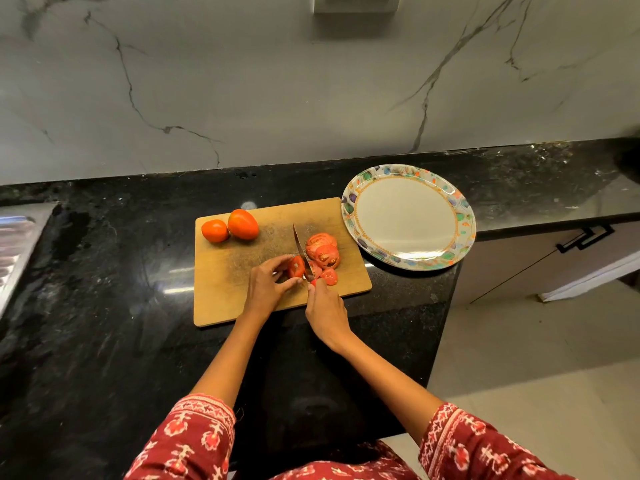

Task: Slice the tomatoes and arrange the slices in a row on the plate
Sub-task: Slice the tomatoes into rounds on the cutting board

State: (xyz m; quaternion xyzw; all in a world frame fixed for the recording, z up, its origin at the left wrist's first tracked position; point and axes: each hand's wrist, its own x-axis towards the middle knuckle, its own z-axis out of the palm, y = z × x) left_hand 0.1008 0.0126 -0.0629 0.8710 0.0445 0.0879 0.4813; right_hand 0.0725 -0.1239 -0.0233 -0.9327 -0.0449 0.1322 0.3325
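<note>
On the wooden cutting board (242, 292), my left hand (266, 289) pinches the remaining end piece of a tomato (296, 267). My right hand (325, 311) grips the handle of a knife (300, 247), whose blade stands against the right side of that piece. Several cut slices (323, 254) lie in a loose pile just right of the blade. Two whole tomatoes (230, 226) sit at the board's far left corner. The round plate (407, 258) with a patterned rim lies right of the board, with nothing on it.
The board and plate rest on a black stone counter (104, 306), whose right edge drops off just past the plate. A steel sink drainer (14, 244) is at the far left. A marble wall rises behind. A cabinet with a dark handle (585, 239) is at the right.
</note>
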